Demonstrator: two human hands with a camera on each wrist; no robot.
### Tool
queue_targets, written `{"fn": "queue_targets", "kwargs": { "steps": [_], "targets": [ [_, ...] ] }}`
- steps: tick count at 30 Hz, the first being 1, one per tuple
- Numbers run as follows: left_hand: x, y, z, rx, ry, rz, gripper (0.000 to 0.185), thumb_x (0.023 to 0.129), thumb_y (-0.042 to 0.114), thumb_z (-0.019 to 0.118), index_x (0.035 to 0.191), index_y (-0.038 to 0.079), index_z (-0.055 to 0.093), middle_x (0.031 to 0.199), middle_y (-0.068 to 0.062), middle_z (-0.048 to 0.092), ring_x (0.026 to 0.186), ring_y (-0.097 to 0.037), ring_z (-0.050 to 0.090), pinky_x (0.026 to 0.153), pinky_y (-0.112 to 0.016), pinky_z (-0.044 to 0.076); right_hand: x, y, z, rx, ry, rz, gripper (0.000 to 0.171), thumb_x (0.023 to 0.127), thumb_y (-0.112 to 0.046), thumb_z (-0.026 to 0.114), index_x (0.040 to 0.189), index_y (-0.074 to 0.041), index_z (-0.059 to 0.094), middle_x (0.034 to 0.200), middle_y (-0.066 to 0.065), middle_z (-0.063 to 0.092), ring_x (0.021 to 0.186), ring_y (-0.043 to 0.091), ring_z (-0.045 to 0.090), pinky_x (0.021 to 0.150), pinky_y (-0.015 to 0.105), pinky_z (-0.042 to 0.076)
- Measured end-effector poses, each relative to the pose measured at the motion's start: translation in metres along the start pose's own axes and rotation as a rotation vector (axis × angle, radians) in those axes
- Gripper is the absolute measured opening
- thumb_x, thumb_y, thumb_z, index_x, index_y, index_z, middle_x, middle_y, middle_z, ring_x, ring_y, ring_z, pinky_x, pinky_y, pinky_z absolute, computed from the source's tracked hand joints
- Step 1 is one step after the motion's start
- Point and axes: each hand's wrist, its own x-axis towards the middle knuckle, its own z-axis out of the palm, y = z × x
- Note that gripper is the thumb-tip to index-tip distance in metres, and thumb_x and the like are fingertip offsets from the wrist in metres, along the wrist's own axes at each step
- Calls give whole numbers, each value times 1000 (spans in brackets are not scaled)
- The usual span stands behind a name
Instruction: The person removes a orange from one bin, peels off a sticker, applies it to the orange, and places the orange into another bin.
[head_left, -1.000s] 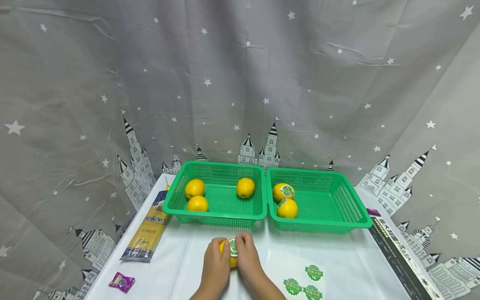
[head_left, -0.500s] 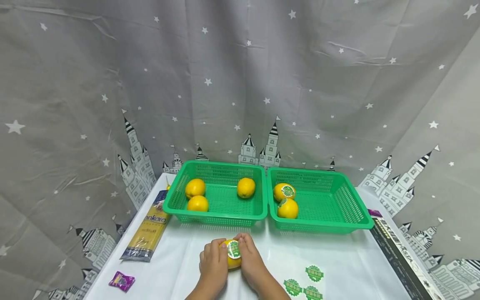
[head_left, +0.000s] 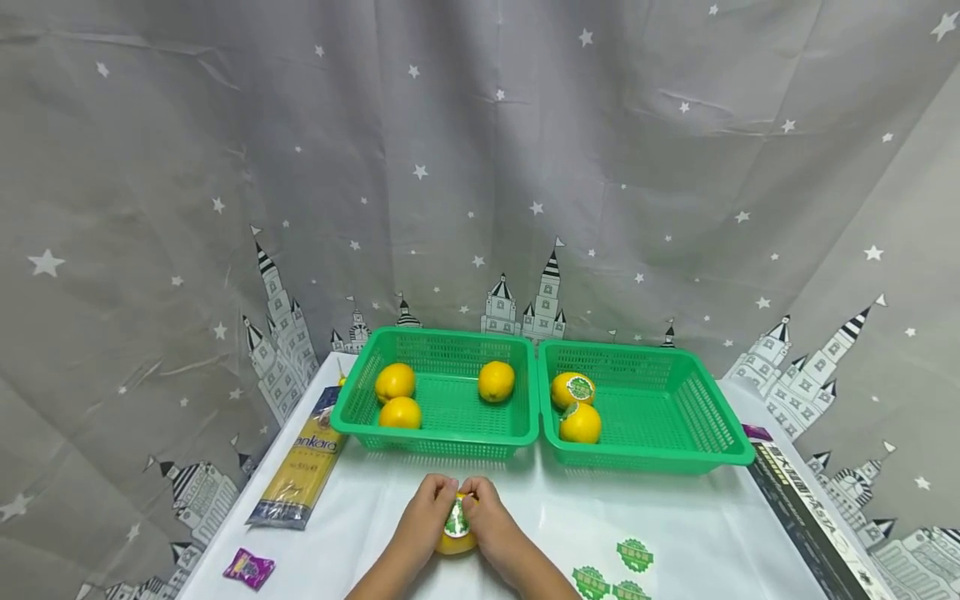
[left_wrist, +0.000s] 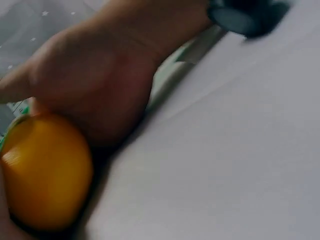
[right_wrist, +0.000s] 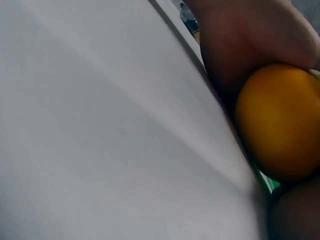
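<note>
The left hand (head_left: pixel 430 514) and right hand (head_left: pixel 487 518) hide the sides of the yellow fruit (head_left: pixel 456 545) — the right wrist view's edge crops it too. One green sticker (head_left: pixel 630 591) (print too small to read) runs off the bottom.

The fruit (head_left: pixel 454 546) at six o'clock is yellow with a green and white sticker (head_left: pixel 456 522). Both baskets (head_left: pixel 442 438) are green, and the tabletop (head_left: pixel 360 508) is white. The curtain (head_left: pixel 480 133) at twelve is grey with white stars. The little packet (head_left: pixel 250 569) near seven is purple.
</note>
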Motion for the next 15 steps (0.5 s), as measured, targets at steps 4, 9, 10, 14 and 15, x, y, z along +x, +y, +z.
{"fn": "queue_targets", "kwargs": {
  "steps": [4, 9, 10, 14, 15],
  "targets": [
    [-3, -6, -6, -14, -103, 36, 45, 105, 51, 58, 117, 8, 59, 116, -7, 67, 106, -21, 60, 90, -38, 51, -3, 4, -3, -47, -43, -29, 63, 94, -57, 73, 123, -11, 41, 128, 10, 46, 116, 19, 52, 94, 22, 49],
    [-5, -6, -12, -73, -206, 10, 45, 107, 51, 53, 123, 9, 56, 123, -8, 63, 109, -21, 57, 90, -33, 48, -3, 9, -2, -69, -47, -44, 61, 86, -32, 83, 122, -10, 39, 123, 10, 47, 104, 18, 56, 83, 22, 54],
    [-5, -7, -13, -75, -214, 9, 44, 108, 50, 51, 123, 10, 55, 125, -9, 63, 111, -22, 57, 91, -34, 48, -3, 9, -2, -80, -37, -48, 61, 85, -29, 84, 121, -10, 39, 122, 9, 47, 104, 18, 56, 83, 22, 53],
    [-6, -8, -15, -48, -212, 18, 41, 111, 49, 42, 126, 12, 51, 125, -9, 63, 117, -25, 56, 97, -42, 47, -4, 7, 1, -129, -4, -47, 64, 80, -28, 85, 122, -12, 40, 122, 8, 45, 104, 18, 55, 84, 21, 51],
    [-6, -8, -15, -48, -212, 22, 43, 112, 50, 40, 127, 11, 49, 126, -9, 62, 119, -26, 56, 99, -44, 46, -4, 6, 1, -137, 3, -36, 63, 79, -27, 85, 122, -13, 40, 122, 8, 45, 105, 19, 54, 85, 21, 51]
  ]
}}
